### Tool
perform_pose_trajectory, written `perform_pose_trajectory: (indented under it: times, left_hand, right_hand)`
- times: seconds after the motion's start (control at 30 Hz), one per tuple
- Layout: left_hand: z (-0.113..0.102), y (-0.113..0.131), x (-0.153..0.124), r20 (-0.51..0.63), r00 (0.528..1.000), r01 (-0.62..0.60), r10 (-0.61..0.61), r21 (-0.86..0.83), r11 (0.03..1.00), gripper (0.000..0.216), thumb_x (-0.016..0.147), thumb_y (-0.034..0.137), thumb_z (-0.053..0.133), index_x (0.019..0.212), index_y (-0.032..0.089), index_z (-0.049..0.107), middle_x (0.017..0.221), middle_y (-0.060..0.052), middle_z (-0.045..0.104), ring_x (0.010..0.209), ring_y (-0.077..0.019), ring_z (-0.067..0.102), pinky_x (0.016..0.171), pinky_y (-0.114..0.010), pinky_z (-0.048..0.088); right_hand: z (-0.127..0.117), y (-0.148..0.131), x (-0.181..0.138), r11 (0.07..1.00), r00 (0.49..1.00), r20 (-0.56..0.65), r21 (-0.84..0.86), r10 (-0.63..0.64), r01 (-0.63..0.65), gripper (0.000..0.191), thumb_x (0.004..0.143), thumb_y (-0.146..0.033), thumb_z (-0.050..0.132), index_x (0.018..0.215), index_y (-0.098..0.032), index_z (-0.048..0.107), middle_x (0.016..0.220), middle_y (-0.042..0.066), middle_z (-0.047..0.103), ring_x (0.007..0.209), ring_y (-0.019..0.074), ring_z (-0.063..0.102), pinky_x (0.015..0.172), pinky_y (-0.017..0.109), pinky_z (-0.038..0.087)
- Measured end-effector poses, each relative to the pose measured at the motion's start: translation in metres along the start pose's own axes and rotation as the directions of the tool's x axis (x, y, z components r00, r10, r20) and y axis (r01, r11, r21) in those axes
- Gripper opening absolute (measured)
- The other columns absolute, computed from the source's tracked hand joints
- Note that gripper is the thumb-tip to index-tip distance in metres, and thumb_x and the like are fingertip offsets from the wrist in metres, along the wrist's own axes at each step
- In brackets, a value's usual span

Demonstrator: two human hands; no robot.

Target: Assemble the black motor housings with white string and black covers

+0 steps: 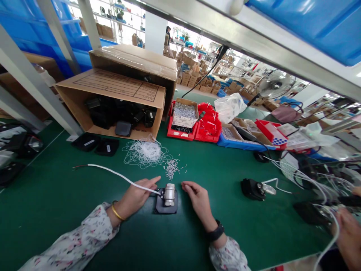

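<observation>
A black square housing with a metal valve body [169,195] on top lies on the green table between my hands. Its white cable [118,174] runs left across my left hand and ends in bare thin wires. My left hand [138,196] is beside the housing's left edge, index finger stretched toward a heap of small metal pins [171,168]; its thumb is hidden. To the right of the housing, my right hand [197,195] has thumb and fingertips pinched together; anything between them is too small to make out. Behind the left hand lies a tangle of thin white strands [148,152].
An open cardboard box [113,86] of black housings stands at the back left. Red bins [208,122] and a blue tray [239,142] hold small parts. Another housing [252,189] with a cable lies right. A co-worker's hand [349,233] handles cables at far right.
</observation>
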State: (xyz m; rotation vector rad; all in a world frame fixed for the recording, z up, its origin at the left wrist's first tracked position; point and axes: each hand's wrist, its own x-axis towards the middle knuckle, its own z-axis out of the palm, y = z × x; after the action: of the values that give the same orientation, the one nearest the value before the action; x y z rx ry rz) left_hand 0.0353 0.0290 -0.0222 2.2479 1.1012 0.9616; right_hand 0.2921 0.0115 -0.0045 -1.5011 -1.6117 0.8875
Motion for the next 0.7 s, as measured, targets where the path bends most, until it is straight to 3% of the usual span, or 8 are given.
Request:
perform_pose_trajectory:
  times: [0.07, 0.17, 0.27, 0.4, 0.53, 0.6, 0.7]
  left_hand:
    - [0.003, -0.005, 0.013, -0.015, 0.997, 0.072, -0.071, 0.041, 0.997, 0.026, 0.092, 0.020, 0.039, 0.113, 0.017, 0.053, 0.100, -0.007, 0.063, 0.090, -0.0174, 0.059, 0.081, -0.030, 0.046]
    - [0.007, -0.006, 0.042, 0.070, 0.996, 0.050, -0.055, 0.069, 0.996, 0.012, 0.087, 0.016, 0.049, 0.093, 0.019, 0.059, 0.094, -0.004, 0.060, 0.093, -0.0180, 0.055, 0.083, -0.030, 0.043]
    - [0.013, -0.003, 0.064, 0.173, 0.985, -0.014, 0.002, 0.064, 0.998, 0.009, 0.080, 0.011, 0.057, 0.081, 0.019, 0.058, 0.086, -0.002, 0.057, 0.088, -0.0178, 0.051, 0.078, -0.028, 0.041]
    - [0.021, 0.000, 0.072, 0.237, 0.971, -0.007, -0.001, 0.034, 0.999, 0.011, 0.078, 0.008, 0.054, 0.073, 0.017, 0.055, 0.078, -0.003, 0.054, 0.082, -0.0187, 0.048, 0.074, -0.029, 0.038]
    - [0.017, -0.002, 0.065, 0.215, 0.974, 0.089, -0.076, -0.052, 0.995, 0.011, 0.080, 0.011, 0.048, 0.071, 0.017, 0.051, 0.078, -0.002, 0.054, 0.079, -0.0179, 0.049, 0.077, -0.030, 0.039]
    - [0.009, -0.002, 0.051, 0.165, 0.970, 0.197, -0.179, -0.100, 0.975, 0.010, 0.081, 0.014, 0.044, 0.074, 0.017, 0.050, 0.078, -0.002, 0.055, 0.076, -0.0170, 0.051, 0.073, -0.030, 0.042]
    - [-0.005, 0.005, 0.014, 0.108, 0.921, 0.389, -0.374, -0.190, 0.902, 0.012, 0.082, 0.022, 0.041, 0.080, 0.015, 0.051, 0.072, -0.003, 0.056, 0.066, -0.0161, 0.056, 0.061, -0.027, 0.046]
  right_hand:
    - [-0.006, 0.006, 0.017, 0.983, 0.992, -0.119, -0.178, 0.027, -0.049, 0.018, 0.084, -0.024, 0.051, 0.095, -0.016, 0.062, 0.084, 0.008, 0.066, 0.072, 0.0194, 0.062, 0.068, 0.032, 0.051]
    - [-0.011, 0.006, 0.047, 0.921, 0.994, -0.109, -0.390, -0.019, -0.025, 0.010, 0.075, -0.014, 0.059, 0.083, -0.018, 0.061, 0.081, 0.004, 0.060, 0.070, 0.0176, 0.056, 0.068, 0.029, 0.045]
    - [-0.009, 0.000, 0.068, 0.908, 0.998, -0.051, -0.418, -0.032, 0.008, 0.015, 0.069, -0.006, 0.060, 0.064, -0.019, 0.055, 0.071, 0.001, 0.054, 0.066, 0.0160, 0.052, 0.065, 0.026, 0.039]
    - [-0.006, -0.008, 0.067, 0.925, 0.998, -0.038, -0.380, -0.043, 0.025, 0.018, 0.072, -0.004, 0.054, 0.064, -0.019, 0.048, 0.070, 0.000, 0.051, 0.063, 0.0147, 0.048, 0.062, 0.025, 0.035]
    - [-0.002, -0.019, 0.029, 0.977, 0.999, -0.036, -0.214, -0.009, 0.001, 0.009, 0.086, -0.018, 0.042, 0.079, -0.018, 0.048, 0.067, -0.001, 0.049, 0.060, 0.0142, 0.048, 0.058, 0.024, 0.037]
    - [0.002, -0.024, -0.001, 0.995, 0.996, -0.034, 0.057, 0.083, -0.081, 0.013, 0.087, -0.027, 0.042, 0.087, -0.017, 0.051, 0.069, 0.000, 0.049, 0.060, 0.0137, 0.048, 0.056, 0.023, 0.039]
    - [0.015, -0.030, -0.045, 0.872, 0.970, -0.009, 0.440, 0.244, -0.216, 0.016, 0.083, -0.032, 0.051, 0.086, -0.017, 0.057, 0.074, 0.001, 0.051, 0.064, 0.0135, 0.047, 0.059, 0.023, 0.040]
